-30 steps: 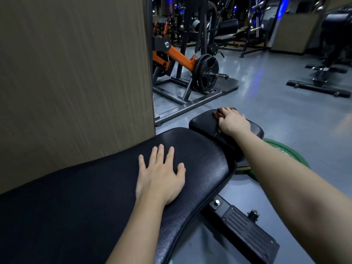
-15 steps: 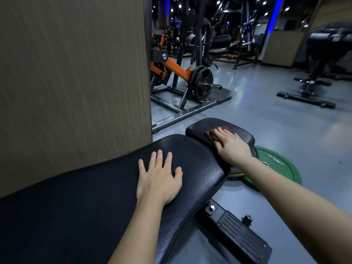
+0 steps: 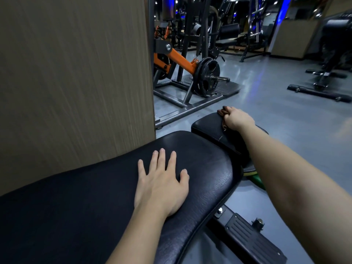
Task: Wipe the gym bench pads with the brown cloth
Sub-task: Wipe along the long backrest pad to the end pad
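Observation:
A long black bench pad fills the lower left of the head view. My left hand lies flat on it with fingers spread, holding nothing. Beyond it sits a smaller black seat pad. My right hand presses the brown cloth against the far edge of that seat pad; only a bunched bit of cloth shows past the fingers.
A wood-grain wall panel stands close on the left. An orange-armed plate machine with a black weight plate sits on the grey floor ahead. A green plate lies under the seat pad. The bench's footplate juts out lower right.
My right hand slid the cloth back toward me across the seat pad, then out again to its far edge. My left hand stayed flat on the long pad.

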Demonstrator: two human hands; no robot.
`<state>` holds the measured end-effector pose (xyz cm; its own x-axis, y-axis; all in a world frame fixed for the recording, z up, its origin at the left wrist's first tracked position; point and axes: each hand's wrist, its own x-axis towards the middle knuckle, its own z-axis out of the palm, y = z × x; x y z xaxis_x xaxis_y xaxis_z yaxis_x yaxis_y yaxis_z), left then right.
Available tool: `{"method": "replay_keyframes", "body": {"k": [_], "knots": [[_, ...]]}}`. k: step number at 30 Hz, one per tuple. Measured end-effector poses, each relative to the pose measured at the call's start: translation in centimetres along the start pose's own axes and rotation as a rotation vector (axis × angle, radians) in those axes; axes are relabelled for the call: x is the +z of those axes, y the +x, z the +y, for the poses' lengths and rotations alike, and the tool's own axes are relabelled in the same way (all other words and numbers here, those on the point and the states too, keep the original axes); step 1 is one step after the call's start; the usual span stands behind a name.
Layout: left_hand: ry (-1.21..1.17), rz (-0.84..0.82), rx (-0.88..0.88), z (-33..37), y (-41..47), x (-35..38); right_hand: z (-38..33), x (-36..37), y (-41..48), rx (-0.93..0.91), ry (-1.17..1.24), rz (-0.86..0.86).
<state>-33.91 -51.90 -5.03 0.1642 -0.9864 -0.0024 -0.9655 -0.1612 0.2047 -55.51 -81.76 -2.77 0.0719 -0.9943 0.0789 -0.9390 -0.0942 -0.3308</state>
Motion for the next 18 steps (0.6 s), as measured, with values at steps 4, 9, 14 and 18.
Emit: {"method": "replay_keyframes", "body": {"k": [4, 9, 14, 18], "knots": [[0.003, 0.005, 0.0, 0.0, 0.1, 0.1, -0.1, 0.2, 0.8, 0.044, -0.036, -0.01], [0.002, -0.011, -0.007, 0.1, 0.2, 0.0, 0.6, 0.2, -1.6, -0.116, -0.125, 0.018], [-0.003, -0.045, -0.009, 0.1, 0.1, -0.2, 2.0, -0.2, -6.3, -0.238, -0.171, 0.012], [-0.002, -0.051, -0.001, 0.2, -0.1, -0.4, 3.5, -0.3, -8.5, -0.248, -0.14, 0.033]]}}
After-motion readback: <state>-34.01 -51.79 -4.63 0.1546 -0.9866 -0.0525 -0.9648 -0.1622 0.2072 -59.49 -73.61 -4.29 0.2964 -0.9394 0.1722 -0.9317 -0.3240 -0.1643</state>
